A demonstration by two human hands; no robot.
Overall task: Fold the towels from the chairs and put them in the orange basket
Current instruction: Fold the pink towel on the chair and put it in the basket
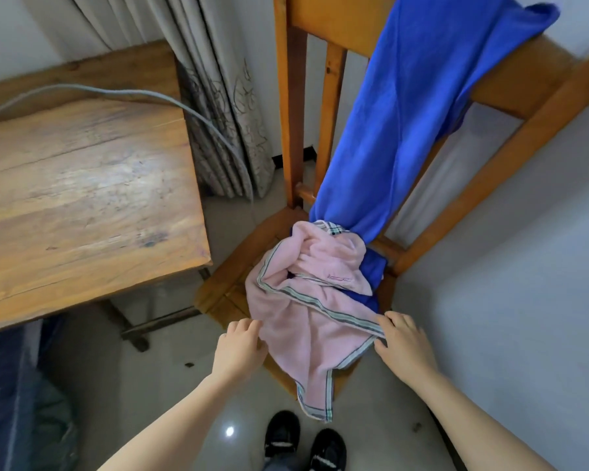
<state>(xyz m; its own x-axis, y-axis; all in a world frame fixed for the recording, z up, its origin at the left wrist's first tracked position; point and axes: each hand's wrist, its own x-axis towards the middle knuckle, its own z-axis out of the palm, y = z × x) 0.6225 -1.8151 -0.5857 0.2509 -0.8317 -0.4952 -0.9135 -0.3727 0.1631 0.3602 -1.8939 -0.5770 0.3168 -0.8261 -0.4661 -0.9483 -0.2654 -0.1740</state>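
Note:
A crumpled pink towel with a striped border lies on the seat of a wooden chair, one corner hanging over the front edge. A long blue towel drapes from the chair's backrest down onto the seat, partly under the pink one. My left hand touches the pink towel's left edge, fingers curled on the cloth. At the towel's right corner, my right hand rests on the striped border. Whether either hand truly grips the cloth is unclear. No orange basket is in view.
A worn wooden table stands at the left, with a grey cable arching over its far edge. Patterned curtains hang behind. Dark blue bedding lies at the lower left. My black shoes stand on the glossy floor.

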